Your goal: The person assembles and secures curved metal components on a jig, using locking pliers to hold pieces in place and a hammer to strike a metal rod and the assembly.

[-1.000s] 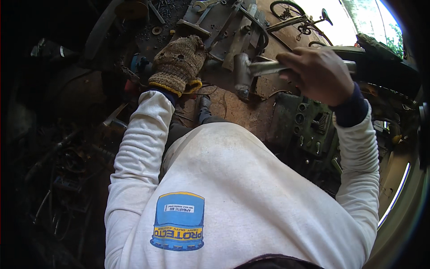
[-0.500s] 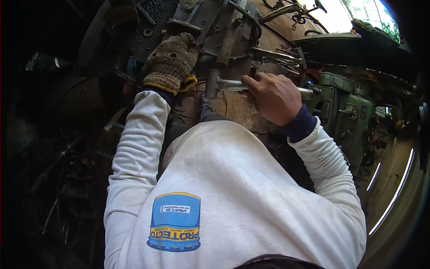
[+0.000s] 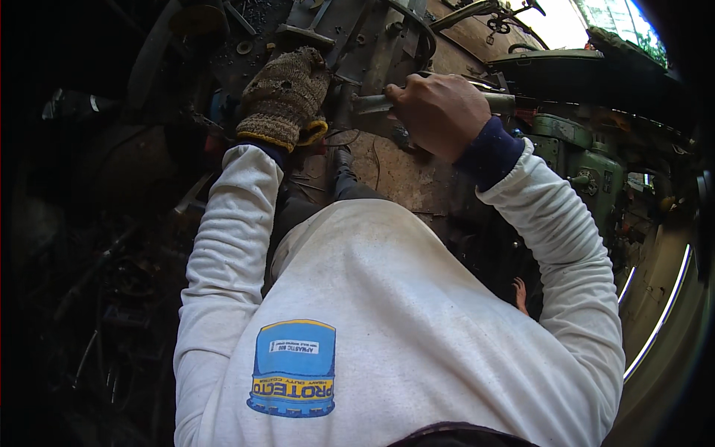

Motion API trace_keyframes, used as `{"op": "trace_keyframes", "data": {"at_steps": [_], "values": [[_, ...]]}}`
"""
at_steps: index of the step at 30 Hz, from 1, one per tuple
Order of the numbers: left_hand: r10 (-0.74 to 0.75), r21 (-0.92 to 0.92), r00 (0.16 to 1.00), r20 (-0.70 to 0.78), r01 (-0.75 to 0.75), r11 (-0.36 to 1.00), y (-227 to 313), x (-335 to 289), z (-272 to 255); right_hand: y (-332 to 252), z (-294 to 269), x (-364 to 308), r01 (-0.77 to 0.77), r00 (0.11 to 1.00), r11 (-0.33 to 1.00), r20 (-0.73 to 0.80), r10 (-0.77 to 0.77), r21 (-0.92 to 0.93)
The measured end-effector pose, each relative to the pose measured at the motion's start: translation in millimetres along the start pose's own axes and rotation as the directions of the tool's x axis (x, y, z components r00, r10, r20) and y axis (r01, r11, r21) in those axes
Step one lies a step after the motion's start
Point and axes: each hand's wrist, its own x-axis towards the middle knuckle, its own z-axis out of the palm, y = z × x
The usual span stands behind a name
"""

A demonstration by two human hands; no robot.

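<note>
Daylight enters this cluttered workshop at the upper right through a bright opening (image 3: 555, 26), where a bicycle (image 3: 497, 28) stands, partly cut off by the picture's edge. Along the top, a dark metal work surface (image 3: 269, 15) carries a small round washer (image 3: 244, 48), a T-shaped metal piece (image 3: 305, 36) just beyond the gloved hand, and a long flat bar (image 3: 381, 59) beside a curved hoop (image 3: 428, 45). Over the near side of this surface, the left hand (image 3: 284, 97) wears a thick brown knitted glove with a yellow edge; its fingers are turned away, so whether they grip anything cannot be told. Bare fingers of the right hand (image 3: 439, 115) are wrapped around the handle of a hammer (image 3: 370, 104), whose dark, blurred head lies just right of the glove; whether it touches anything is unclear. That fist hides the middle of the handle and part of what lies behind. Right of the right sleeve stands a green machine (image 3: 596, 167), and low beside that sleeve another person's fingers (image 3: 520, 294) show. Brown floor (image 3: 406, 175) appears between the forearms, while a white shirt (image 3: 439, 313) blocks the lower middle. Dark, tangled scrap (image 3: 97, 276) fills the left.
</note>
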Motion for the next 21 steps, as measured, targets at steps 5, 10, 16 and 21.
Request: {"op": "trace_keyframes", "data": {"at_steps": [5, 10, 16, 21], "values": [[0.019, 0.041, 0.996, -0.081, -0.016, 0.999, -11.9, 2.5, 15.5, -3.2, -13.9, 10.0, 0.033, 0.999, 0.999, 0.01, -0.033, -0.02], [-0.001, 0.015, 0.998, -0.063, 0.002, 1.0, -6.7, 2.2, 10.0, -1.9, -19.6, 10.7, 0.179, 0.98, 0.977, -0.067, -0.188, -0.113], [0.025, 0.029, 0.988, -0.156, -0.02, 0.999, -13.3, 2.7, 18.1, 7.4, -27.6, 21.5, 0.241, 0.971, 0.969, 0.017, -0.24, -0.052], [0.001, 0.035, 0.997, -0.08, 0.001, 0.999, -8.3, 1.7, 11.3, 1.2, -23.5, 21.7, 0.261, 0.963, 0.938, -0.009, -0.27, -0.227]]}}
